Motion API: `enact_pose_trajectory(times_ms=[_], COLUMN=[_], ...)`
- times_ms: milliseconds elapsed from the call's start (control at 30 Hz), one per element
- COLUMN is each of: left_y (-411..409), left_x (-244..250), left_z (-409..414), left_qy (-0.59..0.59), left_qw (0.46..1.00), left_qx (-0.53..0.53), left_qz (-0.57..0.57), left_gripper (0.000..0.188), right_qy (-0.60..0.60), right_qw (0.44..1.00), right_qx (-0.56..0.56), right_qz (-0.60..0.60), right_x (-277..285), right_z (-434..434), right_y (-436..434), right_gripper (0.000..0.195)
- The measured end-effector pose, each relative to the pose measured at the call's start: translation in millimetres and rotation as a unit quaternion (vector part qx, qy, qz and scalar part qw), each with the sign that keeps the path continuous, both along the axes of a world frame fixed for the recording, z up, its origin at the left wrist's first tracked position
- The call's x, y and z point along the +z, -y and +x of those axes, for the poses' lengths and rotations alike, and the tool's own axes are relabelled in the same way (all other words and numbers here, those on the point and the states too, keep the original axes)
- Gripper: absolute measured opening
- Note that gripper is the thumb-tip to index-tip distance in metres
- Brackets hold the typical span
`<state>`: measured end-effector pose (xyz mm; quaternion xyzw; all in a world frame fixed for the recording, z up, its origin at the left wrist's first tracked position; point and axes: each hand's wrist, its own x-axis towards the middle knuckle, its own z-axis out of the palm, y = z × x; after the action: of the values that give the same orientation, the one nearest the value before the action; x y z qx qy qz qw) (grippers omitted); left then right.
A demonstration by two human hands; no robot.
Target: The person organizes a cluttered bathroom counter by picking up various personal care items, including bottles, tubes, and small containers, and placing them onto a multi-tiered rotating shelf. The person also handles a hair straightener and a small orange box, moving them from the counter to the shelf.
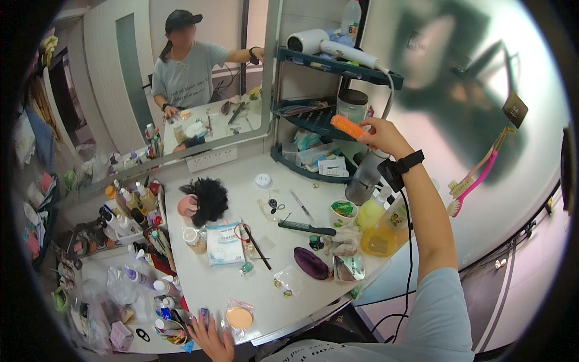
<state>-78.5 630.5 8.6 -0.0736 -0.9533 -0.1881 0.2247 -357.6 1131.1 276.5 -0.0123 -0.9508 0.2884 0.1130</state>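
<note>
My right hand [386, 137] grips a narrow orange box [349, 128] by one end, in front of the middle tier of the corner shelf [312, 118]. Behind the box stands a dark-lidded jar [352, 103]. At the counter's front edge, my left hand [210, 338] lies palm down with its fingers spread. By its fingertips is a small dark purplish item [204, 316]; whether they touch is unclear. A round beige puff in a clear bag [239, 318] lies just right of this hand.
On the white counter [253, 289] lie a green comb [306, 227], a dark purple oval case [311, 263], a pack of cotton pads [225, 244] and a black hair piece [210, 199]. Pump bottles [382, 235] line the right. Several bottles crowd the left, below a mirror [212, 81]. A cable [409, 271] hangs from my right wrist.
</note>
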Motion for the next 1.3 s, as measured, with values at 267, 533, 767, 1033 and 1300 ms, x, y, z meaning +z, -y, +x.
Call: enact_pose_trajectory(times_ms=[267, 533, 767, 1033, 1300], left_y=[1.0, -2.3, -2.2, 2.2, 0.7], left_x=[-6.2, -2.0, -8.5, -14.8, -14.7], left_z=[-3.4, -8.2, -10.1, -0.8, -3.2], left_qy=[0.006, 0.005, 0.008, 0.115, 0.113], left_qw=[1.0, 1.0, 1.0, 0.992, 0.992], left_qx=[0.008, 0.014, 0.028, 0.045, 0.048], left_qz=[0.008, 0.009, -0.003, -0.016, -0.015], left_gripper=[0.045, 0.044, 0.044, 0.043, 0.043], right_qy=[0.168, 0.167, 0.206, 0.261, 0.183], right_qw=[0.977, 0.925, 0.889, 0.897, 0.896], right_qx=[-0.069, -0.106, -0.169, -0.074, 0.023], right_qz=[0.113, 0.325, 0.373, 0.348, 0.403], right_x=[-90.6, -160.0, -208.0, -247.6, -214.4], right_z=[-56.2, -119.0, -162.8, -172.4, -172.1], right_y=[38.5, 6.8, -52.6, -56.3, -2.5], right_gripper=[0.036, 0.022, 0.032, 0.039, 0.056])
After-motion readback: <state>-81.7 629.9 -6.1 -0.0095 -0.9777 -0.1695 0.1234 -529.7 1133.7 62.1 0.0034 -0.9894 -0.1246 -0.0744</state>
